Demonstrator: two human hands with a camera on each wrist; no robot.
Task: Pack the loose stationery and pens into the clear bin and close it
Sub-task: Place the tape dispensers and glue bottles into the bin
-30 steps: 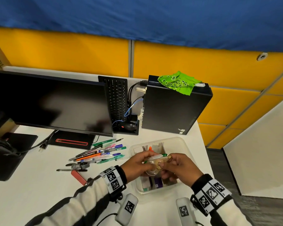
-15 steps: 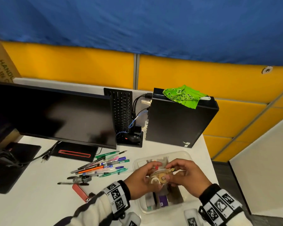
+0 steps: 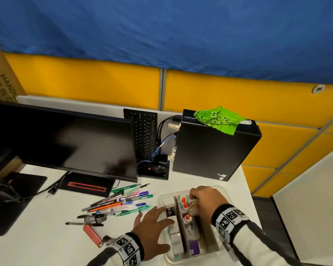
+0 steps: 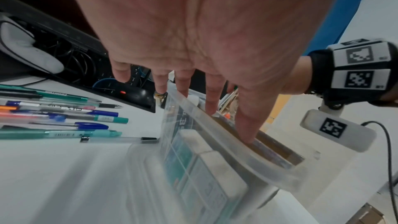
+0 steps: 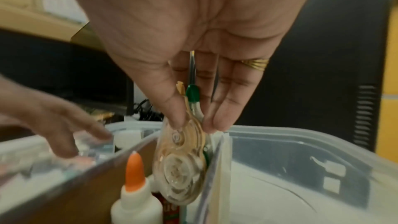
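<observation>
The clear bin (image 3: 226, 191) stands at the front right of the white desk, split by cardboard dividers. My right hand (image 3: 195, 201) pinches a clear round tape dispenser (image 5: 181, 159) between thumb and fingertips (image 5: 217, 122), a green-capped piece pressed against it. The dispenser hangs upright in the middle compartment beside orange-capped glue bottles (image 3: 185, 206). My left hand (image 3: 158, 227) is spread flat over the bin's left rim (image 4: 215, 125) and holds nothing. Several loose pens (image 3: 121, 201) lie on the desk left of the bin.
A pink flat item (image 3: 92, 235) and a black pen (image 3: 84, 224) lie near the front left. A monitor (image 3: 65, 143), an upright keyboard (image 3: 144, 135) and a black computer (image 3: 213, 150) with a green cloth (image 3: 219, 120) stand behind.
Both hands held the dispenser above the bin. My left hand has let go and moved left to the rim; my right hand has lowered the dispenser into the middle compartment.
</observation>
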